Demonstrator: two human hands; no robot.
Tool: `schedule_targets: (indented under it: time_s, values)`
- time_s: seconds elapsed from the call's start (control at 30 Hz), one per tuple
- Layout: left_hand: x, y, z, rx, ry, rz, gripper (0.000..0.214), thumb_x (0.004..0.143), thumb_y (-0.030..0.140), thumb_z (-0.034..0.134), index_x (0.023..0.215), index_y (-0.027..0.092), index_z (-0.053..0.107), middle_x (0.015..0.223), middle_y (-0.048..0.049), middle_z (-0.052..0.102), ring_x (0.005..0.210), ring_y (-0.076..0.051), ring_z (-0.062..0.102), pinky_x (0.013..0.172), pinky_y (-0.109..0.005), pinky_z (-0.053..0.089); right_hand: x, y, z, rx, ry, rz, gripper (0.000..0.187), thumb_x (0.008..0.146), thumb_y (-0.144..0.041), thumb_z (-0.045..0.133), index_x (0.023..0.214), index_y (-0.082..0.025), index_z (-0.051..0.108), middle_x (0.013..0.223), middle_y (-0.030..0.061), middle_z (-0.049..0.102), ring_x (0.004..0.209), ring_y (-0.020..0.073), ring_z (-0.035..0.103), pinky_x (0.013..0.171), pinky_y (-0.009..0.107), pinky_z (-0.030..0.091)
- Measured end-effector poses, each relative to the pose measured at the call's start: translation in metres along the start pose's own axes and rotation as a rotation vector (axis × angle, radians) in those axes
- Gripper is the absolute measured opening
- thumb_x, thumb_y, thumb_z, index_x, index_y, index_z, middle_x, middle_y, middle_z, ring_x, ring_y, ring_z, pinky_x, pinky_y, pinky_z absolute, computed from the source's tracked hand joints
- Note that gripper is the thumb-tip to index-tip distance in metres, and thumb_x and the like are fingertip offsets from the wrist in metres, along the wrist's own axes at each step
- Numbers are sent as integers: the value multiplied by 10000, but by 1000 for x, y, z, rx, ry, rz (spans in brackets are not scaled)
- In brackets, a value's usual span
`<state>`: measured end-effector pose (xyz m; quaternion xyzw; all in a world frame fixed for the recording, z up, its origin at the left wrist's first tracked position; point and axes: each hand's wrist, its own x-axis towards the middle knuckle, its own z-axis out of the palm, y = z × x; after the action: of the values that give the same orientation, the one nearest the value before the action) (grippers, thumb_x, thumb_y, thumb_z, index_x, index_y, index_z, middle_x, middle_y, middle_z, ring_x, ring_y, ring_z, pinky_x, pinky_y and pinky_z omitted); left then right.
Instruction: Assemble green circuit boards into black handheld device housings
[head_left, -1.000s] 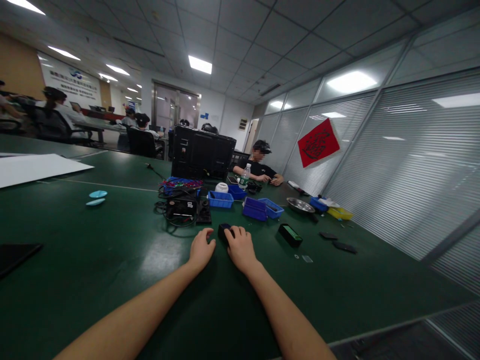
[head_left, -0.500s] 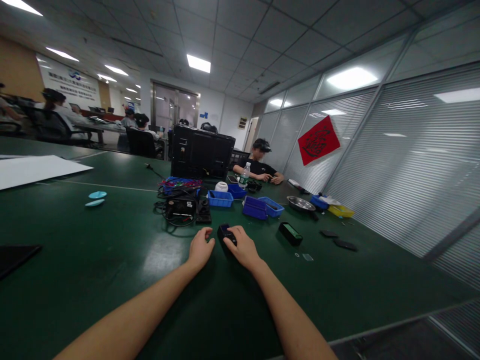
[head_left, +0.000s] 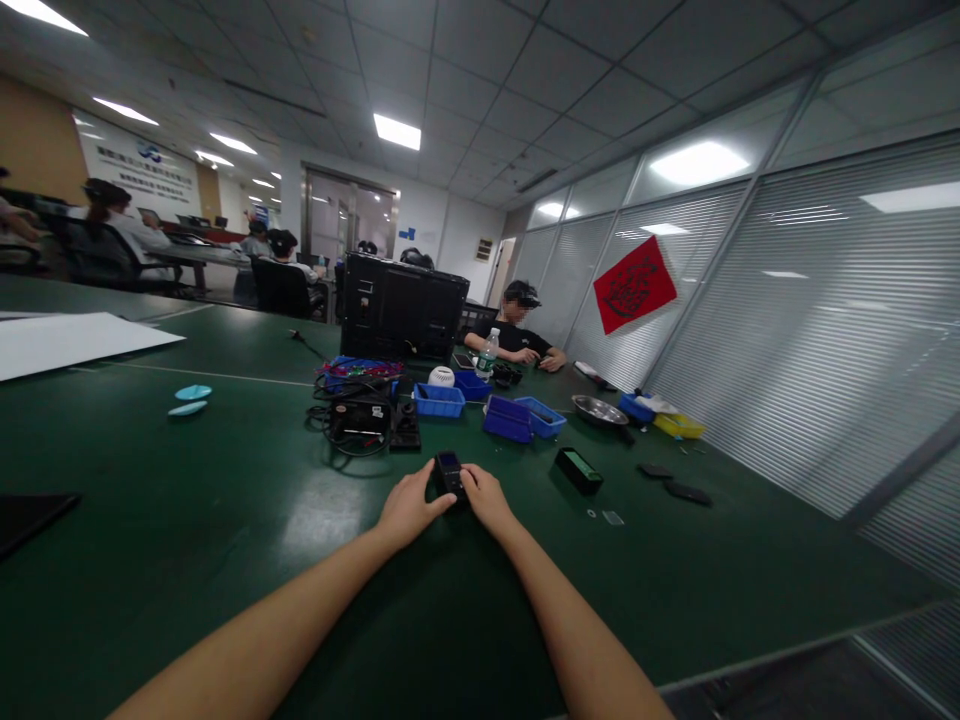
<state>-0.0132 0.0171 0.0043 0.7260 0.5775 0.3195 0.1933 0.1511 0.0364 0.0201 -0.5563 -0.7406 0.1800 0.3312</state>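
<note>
A small black handheld device, with a screen at its far end and buttons below, lies on the green table in front of me. Along its left side my left hand is closed, the thumb reaching across its near end. My right hand holds the opposite side, fingertips by the buttons. The near part of the device is partly covered by my thumbs. Farther right sits a black box-shaped device with a green top, with a small ring and a clear flat piece nearby.
Beyond my hands stand a black soldering-station-like unit with cables, blue bins, a bottle and a monitor's back. A metal pan lies right, cyan dishes left. A person sits across the table.
My left hand has moved right and closed against the device, where before it was apart from it. My right hand has shifted slightly down and right, uncovering the screen.
</note>
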Motion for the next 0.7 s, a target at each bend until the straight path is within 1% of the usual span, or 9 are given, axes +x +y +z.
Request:
schedule_targets:
  time_s: [0.07, 0.17, 0.27, 0.4, 0.5, 0.6, 0.67, 0.7]
  values:
    - [0, 1, 1, 26, -23, 29, 704, 699, 491, 549, 1300, 186, 345, 1251, -95, 497, 1114, -249, 464, 918, -321, 340, 0, 0, 0, -15, 0, -4, 320, 845, -281, 340, 976, -152, 601, 916, 65, 641, 821, 161, 577, 743, 264, 420]
    - [-1, 2, 1, 41, -9, 54, 693, 698, 498, 548, 1288, 185, 365, 1272, -94, 479, 1128, -244, 452, 931, -325, 328, 2, 1, 2, -24, -10, 10, 327, 844, -274, 326, 981, -158, 600, 920, 62, 640, 828, 163, 577, 746, 267, 422]
    - [-3, 4, -2, 45, 4, 49, 686, 709, 494, 536, 1301, 206, 342, 1239, -88, 508, 1100, -241, 475, 907, -327, 346, 5, 4, 5, -4, -9, 31, 351, 838, -261, 320, 1081, -175, 557, 1022, 57, 618, 905, 164, 566, 797, 285, 417]
    - [-5, 8, -5, 35, -3, 47, 697, 717, 477, 534, 1322, 219, 303, 1219, -85, 522, 1076, -244, 492, 880, -321, 360, 10, 9, 11, 63, -10, 26, 441, 823, -228, 311, 1243, -180, 436, 1189, 63, 538, 1059, 156, 506, 906, 307, 375]
    - [-5, 10, -6, 25, -9, 46, 707, 714, 477, 537, 1325, 214, 297, 1242, -83, 503, 1098, -246, 475, 897, -318, 348, 11, 10, 12, 110, -23, 13, 487, 810, -215, 302, 1288, -174, 385, 1236, 67, 502, 1108, 151, 475, 947, 316, 350]
    - [-6, 10, -5, 21, -9, 46, 719, 702, 467, 549, 1323, 207, 299, 1243, -87, 501, 1109, -249, 465, 907, -330, 346, 10, 10, 12, 168, -23, -13, 508, 791, -199, 316, 1294, -161, 378, 1264, 70, 477, 1143, 154, 444, 973, 320, 327]
    - [-6, 8, -3, 12, -7, 56, 707, 690, 438, 568, 1311, 208, 320, 1253, -83, 490, 1119, -242, 455, 920, -335, 340, 9, 10, 13, 208, -23, 1, 507, 781, -201, 337, 1284, -165, 392, 1244, 68, 494, 1108, 164, 473, 939, 324, 367]
    - [-6, 7, -2, 6, -3, 59, 701, 689, 421, 573, 1310, 217, 322, 1264, -77, 477, 1127, -236, 447, 932, -334, 333, 8, 9, 14, 232, -27, 22, 507, 778, -204, 346, 1282, -179, 394, 1226, 63, 508, 1046, 167, 517, 883, 320, 415]
